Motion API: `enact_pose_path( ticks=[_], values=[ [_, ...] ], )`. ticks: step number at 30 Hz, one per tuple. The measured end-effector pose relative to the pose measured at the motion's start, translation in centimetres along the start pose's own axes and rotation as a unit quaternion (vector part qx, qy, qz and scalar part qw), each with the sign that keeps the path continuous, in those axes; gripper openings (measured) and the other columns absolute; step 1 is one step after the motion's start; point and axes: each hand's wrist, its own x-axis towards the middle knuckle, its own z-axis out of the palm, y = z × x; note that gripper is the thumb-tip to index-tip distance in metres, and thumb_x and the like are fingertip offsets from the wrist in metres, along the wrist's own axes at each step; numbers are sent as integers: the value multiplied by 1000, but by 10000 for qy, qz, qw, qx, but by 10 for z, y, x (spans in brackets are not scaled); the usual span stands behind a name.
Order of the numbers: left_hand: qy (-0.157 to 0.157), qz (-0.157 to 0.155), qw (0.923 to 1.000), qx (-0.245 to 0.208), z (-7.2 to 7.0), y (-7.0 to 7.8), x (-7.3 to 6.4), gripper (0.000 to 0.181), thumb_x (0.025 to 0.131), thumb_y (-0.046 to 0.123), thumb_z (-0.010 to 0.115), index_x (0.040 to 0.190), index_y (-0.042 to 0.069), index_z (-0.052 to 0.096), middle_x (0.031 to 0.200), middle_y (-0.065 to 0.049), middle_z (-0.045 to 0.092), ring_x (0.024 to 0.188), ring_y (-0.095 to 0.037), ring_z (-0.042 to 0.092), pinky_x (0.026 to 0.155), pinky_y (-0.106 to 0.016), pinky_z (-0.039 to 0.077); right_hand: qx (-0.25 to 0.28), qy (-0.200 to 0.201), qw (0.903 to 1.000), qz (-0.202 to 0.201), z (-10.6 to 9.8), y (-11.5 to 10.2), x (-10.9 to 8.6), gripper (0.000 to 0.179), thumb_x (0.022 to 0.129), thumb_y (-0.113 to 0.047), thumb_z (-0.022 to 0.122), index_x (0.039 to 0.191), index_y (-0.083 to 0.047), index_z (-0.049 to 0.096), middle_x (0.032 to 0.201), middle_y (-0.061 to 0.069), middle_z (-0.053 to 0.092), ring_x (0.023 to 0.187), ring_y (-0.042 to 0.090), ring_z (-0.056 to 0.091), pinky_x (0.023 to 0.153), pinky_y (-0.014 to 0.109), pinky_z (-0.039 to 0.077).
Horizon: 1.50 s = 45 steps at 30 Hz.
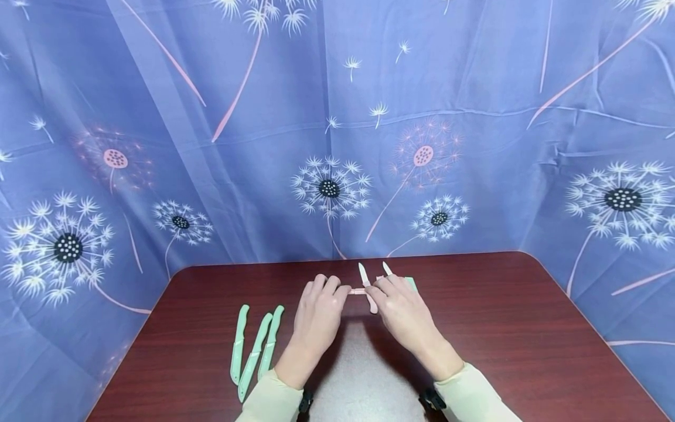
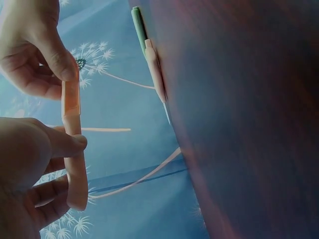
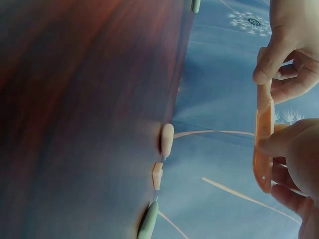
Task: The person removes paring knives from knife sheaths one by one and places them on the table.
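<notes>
Both hands hold a pink knife (image 2: pixel 77 177) in a translucent sheath (image 3: pixel 264 134), raised above the table. My left hand (image 1: pixel 320 310) grips the handle with thumb and fingers. Thumb and fingers of my right hand (image 1: pixel 403 310) pinch the sheath, which covers the blade. On the table between the hands lies a bare pink knife (image 1: pixel 372 302), its blade pointing to the far edge. A second blade (image 1: pixel 387 268) shows past the right hand, which hides the rest of it. A green piece (image 1: pixel 411 283) peeks out beside that hand.
Three green knives (image 1: pixel 237 346) in covers lie side by side at the left of the dark red table (image 1: pixel 517 328). A small pink piece (image 3: pixel 157 176) and a green handle (image 3: pixel 148 221) lie near the far edge. Behind it hangs a blue dandelion-print curtain (image 1: pixel 263 193).
</notes>
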Motion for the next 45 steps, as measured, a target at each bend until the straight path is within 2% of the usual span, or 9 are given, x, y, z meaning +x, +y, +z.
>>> enact_pose_path(
  ticks=[4,13,20,25,34,41,45],
  values=[
    [-27,4,9999,123,1,0,1,17,93,12,69,105,12,81,93,-3,62,88,-28,57,68,-35,46,-91,74,9999,-69,0,1,-1,22,87,-2,72,108,-5,77,102,9,72,100,31,64,90,49,53],
    [83,42,9996,249,0,0,2,20,97,12,61,104,12,80,93,-3,63,89,-28,59,70,-35,48,-68,105,9998,-165,-2,3,0,30,82,6,68,111,-2,76,103,10,72,97,32,64,90,49,54],
    [123,69,9998,169,0,0,1,21,96,10,62,104,12,81,94,-2,63,89,-29,59,69,-35,47,-9,146,9998,-169,-2,4,-1,30,83,6,68,111,-3,77,102,8,70,96,31,64,86,48,53],
    [212,68,9997,87,0,-1,1,21,96,10,62,104,12,81,93,-3,63,88,-28,58,69,-35,48,35,189,9997,-164,-1,5,-2,29,84,6,68,110,-3,78,101,8,71,96,30,65,88,49,54],
    [147,34,9998,100,0,-1,0,22,97,12,61,104,12,81,92,-3,63,87,-28,58,68,-35,48,22,124,9998,-181,-2,6,-1,29,82,6,72,109,-3,78,102,10,71,97,31,65,92,49,54],
    [29,-10,9998,192,0,-2,0,23,97,11,61,105,13,82,93,-3,63,89,-27,58,69,-34,48,17,137,9997,-199,-2,8,-2,26,86,5,69,109,-3,78,103,10,72,96,30,65,93,48,54],
    [142,14,9998,124,0,-4,0,21,96,10,63,105,12,82,93,-3,63,88,-28,58,68,-35,47,38,152,9997,-168,-2,9,-3,25,87,6,68,109,-2,78,102,10,72,96,30,66,92,47,54]
  ],
)
